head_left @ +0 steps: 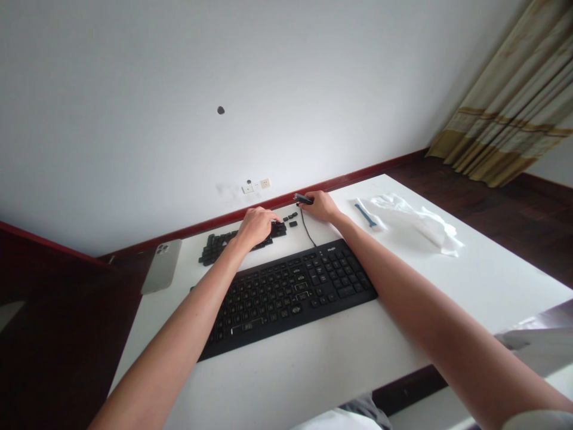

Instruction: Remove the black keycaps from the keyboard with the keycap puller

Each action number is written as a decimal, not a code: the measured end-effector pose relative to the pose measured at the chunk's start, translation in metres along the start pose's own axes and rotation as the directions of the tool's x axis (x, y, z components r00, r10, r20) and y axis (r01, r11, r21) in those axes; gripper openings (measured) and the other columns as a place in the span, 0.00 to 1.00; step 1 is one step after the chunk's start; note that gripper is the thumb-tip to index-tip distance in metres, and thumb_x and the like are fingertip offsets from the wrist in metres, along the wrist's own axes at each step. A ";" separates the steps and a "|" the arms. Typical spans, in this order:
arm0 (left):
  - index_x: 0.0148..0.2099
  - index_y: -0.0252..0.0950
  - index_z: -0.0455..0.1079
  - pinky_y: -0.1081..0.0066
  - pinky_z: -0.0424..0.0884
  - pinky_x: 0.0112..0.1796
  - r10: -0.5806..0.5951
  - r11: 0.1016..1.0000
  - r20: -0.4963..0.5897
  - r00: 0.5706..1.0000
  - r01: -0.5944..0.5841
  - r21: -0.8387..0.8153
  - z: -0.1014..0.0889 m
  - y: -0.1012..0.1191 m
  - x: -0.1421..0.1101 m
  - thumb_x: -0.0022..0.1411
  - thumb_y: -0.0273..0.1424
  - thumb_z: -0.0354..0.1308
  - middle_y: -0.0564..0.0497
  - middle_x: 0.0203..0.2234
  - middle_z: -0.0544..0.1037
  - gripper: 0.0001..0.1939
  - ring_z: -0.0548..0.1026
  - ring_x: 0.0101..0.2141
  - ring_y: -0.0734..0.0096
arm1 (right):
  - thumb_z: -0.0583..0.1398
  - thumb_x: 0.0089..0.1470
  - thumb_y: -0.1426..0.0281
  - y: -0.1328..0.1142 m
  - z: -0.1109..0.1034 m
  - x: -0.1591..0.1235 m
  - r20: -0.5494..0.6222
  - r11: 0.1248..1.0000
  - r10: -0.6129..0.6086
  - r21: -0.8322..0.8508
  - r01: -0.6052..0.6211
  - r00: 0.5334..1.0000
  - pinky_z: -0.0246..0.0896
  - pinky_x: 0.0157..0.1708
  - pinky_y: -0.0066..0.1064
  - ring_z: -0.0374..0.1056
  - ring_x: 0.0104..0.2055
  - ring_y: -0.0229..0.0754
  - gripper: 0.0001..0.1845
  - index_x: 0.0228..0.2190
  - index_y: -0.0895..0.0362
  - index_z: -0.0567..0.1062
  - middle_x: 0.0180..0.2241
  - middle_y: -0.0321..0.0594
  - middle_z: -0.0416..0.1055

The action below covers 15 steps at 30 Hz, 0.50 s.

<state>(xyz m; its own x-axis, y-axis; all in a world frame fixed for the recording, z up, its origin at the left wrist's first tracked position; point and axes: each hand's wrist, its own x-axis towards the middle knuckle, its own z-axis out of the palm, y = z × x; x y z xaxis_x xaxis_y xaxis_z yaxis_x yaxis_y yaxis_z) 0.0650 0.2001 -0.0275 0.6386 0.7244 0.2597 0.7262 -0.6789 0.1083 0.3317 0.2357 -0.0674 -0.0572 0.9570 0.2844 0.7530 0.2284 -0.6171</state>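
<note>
A black keyboard (273,298) lies on the white table, with many of its key positions in the left and middle bare of caps. Behind it, loose black keycaps (215,246) are laid out in rows. My left hand (256,227) rests over the right part of these rows, fingers reaching out and touching the caps; some fingers are hidden. Several single keycaps (293,224) lie between my hands. My right hand (321,206) is closed on a dark bundle (303,199), apparently the folded keyboard cable, since the thin black cable (307,230) runs up to it.
A phone (162,266) lies at the table's left edge. Toward the right are a blue tool (366,215) on a white piece and crumpled white tissue (421,224). The wall with sockets (256,186) stands behind the table (470,280); a curtain (505,113) hangs at right.
</note>
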 end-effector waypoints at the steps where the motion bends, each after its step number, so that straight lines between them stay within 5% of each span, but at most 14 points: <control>1: 0.47 0.43 0.84 0.57 0.75 0.54 -0.005 1.000 0.003 1.000 0.005 -0.004 0.000 0.000 0.000 0.65 0.16 0.47 0.53 0.43 0.86 0.26 0.80 0.47 0.61 | 0.66 0.53 0.59 0.000 0.000 0.000 0.001 1.000 0.001 0.000 -0.001 1.000 0.53 0.31 0.31 0.66 0.29 0.40 0.13 0.30 0.56 0.80 0.28 0.38 0.77; 15: 0.48 0.44 0.83 0.57 0.72 0.54 0.012 0.998 -0.008 1.000 -0.012 -0.054 0.001 0.003 0.013 0.63 0.14 0.47 0.54 0.48 0.83 0.28 0.75 0.48 0.60 | 0.66 0.53 0.59 0.001 0.001 0.000 -0.003 1.000 0.001 0.016 -0.001 1.000 0.54 0.31 0.30 0.67 0.30 0.41 0.13 0.31 0.56 0.81 0.27 0.37 0.77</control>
<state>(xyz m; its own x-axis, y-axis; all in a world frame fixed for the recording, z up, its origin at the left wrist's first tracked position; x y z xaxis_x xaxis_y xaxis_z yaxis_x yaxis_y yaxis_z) 0.0758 0.2070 -0.0249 0.6450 0.7154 0.2687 0.7034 -0.6932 0.1570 0.3320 0.2367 -0.0691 -0.0547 0.9568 0.2857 0.7426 0.2302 -0.6290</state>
